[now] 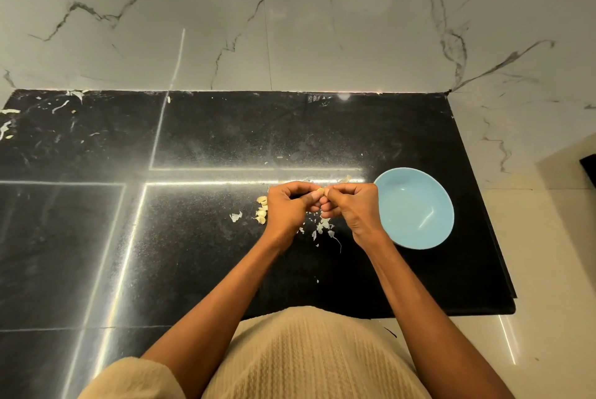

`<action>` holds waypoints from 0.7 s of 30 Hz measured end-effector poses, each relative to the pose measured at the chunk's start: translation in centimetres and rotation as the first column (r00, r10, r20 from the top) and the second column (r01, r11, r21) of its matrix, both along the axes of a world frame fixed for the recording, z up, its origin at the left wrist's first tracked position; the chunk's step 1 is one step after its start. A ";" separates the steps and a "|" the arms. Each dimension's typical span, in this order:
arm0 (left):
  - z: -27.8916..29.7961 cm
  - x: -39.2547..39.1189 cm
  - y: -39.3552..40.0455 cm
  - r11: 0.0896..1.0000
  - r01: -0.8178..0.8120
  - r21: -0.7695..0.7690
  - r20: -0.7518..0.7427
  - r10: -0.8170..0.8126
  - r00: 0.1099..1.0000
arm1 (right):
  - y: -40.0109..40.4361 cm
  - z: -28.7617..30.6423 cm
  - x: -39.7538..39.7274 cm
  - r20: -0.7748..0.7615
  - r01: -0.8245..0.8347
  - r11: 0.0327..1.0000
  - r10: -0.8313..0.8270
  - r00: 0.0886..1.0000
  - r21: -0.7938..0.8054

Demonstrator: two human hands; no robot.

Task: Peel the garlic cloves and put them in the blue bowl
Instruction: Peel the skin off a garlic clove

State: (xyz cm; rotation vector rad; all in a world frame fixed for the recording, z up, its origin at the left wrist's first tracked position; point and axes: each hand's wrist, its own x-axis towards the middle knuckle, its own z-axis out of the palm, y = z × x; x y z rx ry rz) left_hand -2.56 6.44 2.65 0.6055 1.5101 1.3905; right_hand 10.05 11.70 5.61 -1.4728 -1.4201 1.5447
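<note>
While both pinch it: garlic clove (321, 190) (axis hidden) between left hand (287, 205), right hand (350, 205).

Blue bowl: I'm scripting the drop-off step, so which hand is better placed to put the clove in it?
Probably the right hand. It is right beside the blue bowl, while the left hand is farther away. Both pinch the garlic clove between them.
</note>
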 end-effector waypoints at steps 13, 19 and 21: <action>-0.6 -0.3 0.0 0.991 0.111 -0.068 0.267 -0.089 0.960 | 0.0 0.0 0.1 0.081 0.015 1.000 -0.017 0.997 0.028; -0.4 -0.2 0.2 0.997 0.076 -0.034 0.031 -0.075 0.997 | 0.0 0.3 -0.2 0.143 -0.014 0.995 -0.001 0.990 0.101; -0.3 -0.3 0.4 0.998 0.055 -0.021 0.001 -0.055 0.998 | 0.1 0.0 -0.2 0.125 -0.021 0.997 0.011 0.992 0.075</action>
